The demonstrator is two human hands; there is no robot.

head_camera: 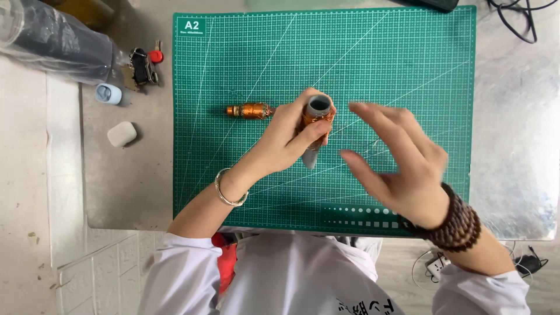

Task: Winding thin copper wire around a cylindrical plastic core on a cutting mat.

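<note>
My left hand grips a grey tube wound with copper wire, holding it upright over the green cutting mat, its open end facing up. My right hand hovers just right of the tube, fingers spread and blurred, holding nothing. A second, smaller copper-wound coil lies flat on the mat to the left of my left hand. A silver bangle circles my left wrist and dark wooden beads wrap my right wrist.
The mat lies on a metal table. Left of the mat sit a bunch of keys, a small blue case and a white case. A plastic-wrapped dark roll lies far left. Black cables run top right.
</note>
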